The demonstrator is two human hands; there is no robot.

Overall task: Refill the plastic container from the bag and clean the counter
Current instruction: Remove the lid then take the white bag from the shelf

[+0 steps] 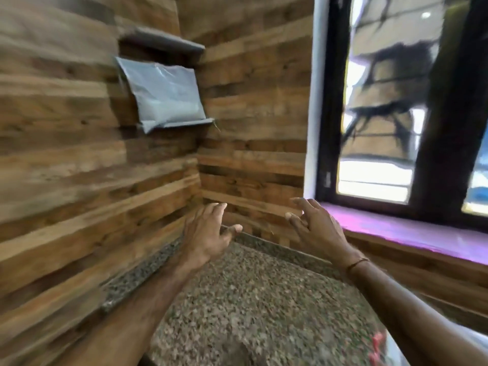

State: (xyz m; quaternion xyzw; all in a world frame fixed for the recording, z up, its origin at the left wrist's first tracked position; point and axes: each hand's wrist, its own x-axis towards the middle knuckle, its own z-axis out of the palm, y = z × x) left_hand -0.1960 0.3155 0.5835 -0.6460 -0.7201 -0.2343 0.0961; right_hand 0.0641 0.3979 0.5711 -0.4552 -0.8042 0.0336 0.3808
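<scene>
A clear plastic bag [163,95] with white powder or grain in its lower part leans on a small grey corner shelf [184,123] high on the wooden wall. My left hand [208,233] is raised over the back of the speckled granite counter [250,299], fingers spread, holding nothing. My right hand [314,228] is raised beside it, fingers apart and also empty, with a thin band on the wrist. Both hands are well below the bag. No plastic container shows clearly in this blurred view.
A second grey shelf [169,42] sits above the bag. Wooden plank walls meet in a corner behind the counter. A dark-framed window [383,101] with a pink sill [409,233] is on the right. Something white with red [380,344] shows at the bottom right edge.
</scene>
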